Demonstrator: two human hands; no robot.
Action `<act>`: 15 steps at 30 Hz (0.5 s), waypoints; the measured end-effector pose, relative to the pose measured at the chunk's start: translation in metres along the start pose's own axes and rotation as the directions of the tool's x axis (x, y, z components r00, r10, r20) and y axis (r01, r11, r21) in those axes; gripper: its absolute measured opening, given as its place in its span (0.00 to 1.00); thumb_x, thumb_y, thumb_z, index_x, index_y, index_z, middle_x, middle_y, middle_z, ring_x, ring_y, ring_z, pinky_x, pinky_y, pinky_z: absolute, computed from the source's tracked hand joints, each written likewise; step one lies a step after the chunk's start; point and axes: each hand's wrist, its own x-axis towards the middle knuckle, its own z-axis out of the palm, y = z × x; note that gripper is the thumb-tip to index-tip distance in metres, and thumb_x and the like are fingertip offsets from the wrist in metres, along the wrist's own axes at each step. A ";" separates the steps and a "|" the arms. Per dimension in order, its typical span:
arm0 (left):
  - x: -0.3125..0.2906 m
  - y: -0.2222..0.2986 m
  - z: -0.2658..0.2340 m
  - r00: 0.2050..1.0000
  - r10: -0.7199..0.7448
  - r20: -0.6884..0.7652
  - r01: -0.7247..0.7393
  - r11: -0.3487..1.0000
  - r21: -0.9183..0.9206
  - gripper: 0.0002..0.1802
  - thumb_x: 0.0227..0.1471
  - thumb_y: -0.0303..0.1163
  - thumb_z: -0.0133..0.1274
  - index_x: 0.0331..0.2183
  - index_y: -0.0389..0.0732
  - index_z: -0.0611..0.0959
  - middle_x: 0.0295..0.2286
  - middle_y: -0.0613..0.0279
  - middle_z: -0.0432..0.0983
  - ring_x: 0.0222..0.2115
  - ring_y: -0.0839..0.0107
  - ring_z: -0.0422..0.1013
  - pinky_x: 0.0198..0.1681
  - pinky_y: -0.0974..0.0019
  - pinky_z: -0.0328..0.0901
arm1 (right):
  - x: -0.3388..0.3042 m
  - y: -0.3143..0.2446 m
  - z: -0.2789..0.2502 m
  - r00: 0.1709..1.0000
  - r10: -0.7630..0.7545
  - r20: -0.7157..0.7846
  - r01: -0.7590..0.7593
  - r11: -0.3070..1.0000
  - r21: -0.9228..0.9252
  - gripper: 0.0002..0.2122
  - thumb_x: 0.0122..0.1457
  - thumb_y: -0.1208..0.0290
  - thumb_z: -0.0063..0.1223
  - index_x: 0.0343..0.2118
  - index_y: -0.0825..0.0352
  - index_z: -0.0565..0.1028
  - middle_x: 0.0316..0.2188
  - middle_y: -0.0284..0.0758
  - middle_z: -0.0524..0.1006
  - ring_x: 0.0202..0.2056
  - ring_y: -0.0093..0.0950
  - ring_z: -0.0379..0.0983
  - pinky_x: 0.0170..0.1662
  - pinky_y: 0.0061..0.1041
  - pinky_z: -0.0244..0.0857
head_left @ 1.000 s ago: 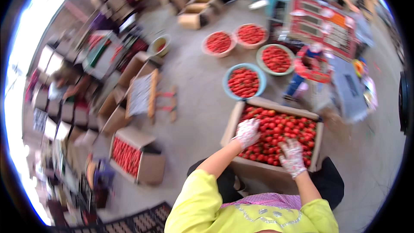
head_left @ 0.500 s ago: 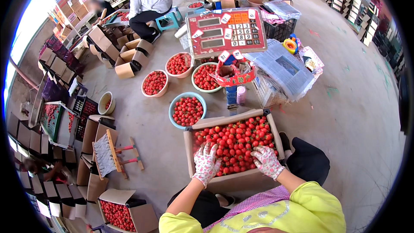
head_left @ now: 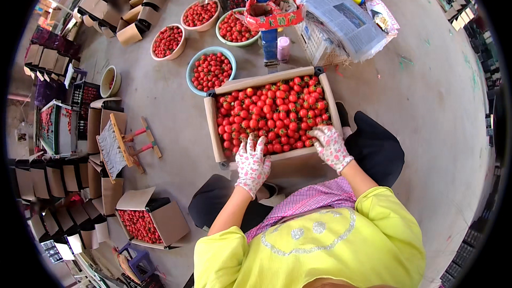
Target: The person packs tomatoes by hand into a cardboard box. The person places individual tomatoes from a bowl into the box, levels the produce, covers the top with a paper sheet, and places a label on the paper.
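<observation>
Resting at the near edge of an open cardboard box [head_left: 213, 128], the left hand [head_left: 253, 166], in a floral-print glove, is spreading its fingers over red cherry tomatoes [head_left: 272, 112]. The right hand [head_left: 332, 148], gloved alike, is lying at the near-right corner with its fingers bending closer together; whether they are pinching any fruit, I cannot tell. The tomatoes are filling the box, which is sitting before the person's knees.

The main risk is seeming to be spillage: the fruit is lying close to the rim, so a hard sideways sweep could be sending some over the near wall. Heavy pressing from the fingertips could be bruising or splitting skins, and the green stem tops could be puncturing neighbours. The light-blue basin [head_left: 190, 77] is standing just beside the far-left corner, so a shove of the box could be knocking it. Beyond the far wall, a blue post [head_left: 270, 48] and a pink bottle [head_left: 283, 49] are standing near; pushing forward could be toppling the bottle.
</observation>
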 end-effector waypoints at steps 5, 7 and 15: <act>0.019 0.014 0.013 0.998 0.045 -0.035 -0.048 0.993 -0.108 0.32 0.46 0.35 0.55 0.55 0.47 0.69 0.57 0.46 0.58 0.56 0.45 0.56 0.56 0.47 0.54 | 0.030 -0.042 0.024 0.992 -0.126 0.022 0.125 0.992 0.034 0.22 0.51 0.71 0.53 0.52 0.56 0.71 0.54 0.35 0.68 0.55 0.38 0.62 0.56 0.40 0.57; 0.016 0.010 0.024 0.992 0.123 0.006 -0.123 0.992 -0.007 0.30 0.46 0.35 0.54 0.53 0.47 0.71 0.56 0.46 0.60 0.56 0.46 0.57 0.56 0.47 0.54 | 0.041 -0.049 0.044 0.995 -0.087 0.046 0.093 0.986 -0.141 0.22 0.51 0.70 0.52 0.53 0.56 0.70 0.55 0.35 0.66 0.54 0.38 0.62 0.53 0.42 0.60; 0.012 -0.007 0.026 0.985 0.027 -0.169 -0.038 0.997 -0.061 0.25 0.46 0.34 0.54 0.49 0.45 0.75 0.51 0.51 0.66 0.48 0.51 0.65 0.48 0.52 0.61 | 0.016 -0.014 0.023 0.989 -0.085 0.118 0.107 0.975 -0.194 0.15 0.53 0.71 0.47 0.44 0.59 0.75 0.44 0.35 0.73 0.43 0.34 0.70 0.45 0.36 0.65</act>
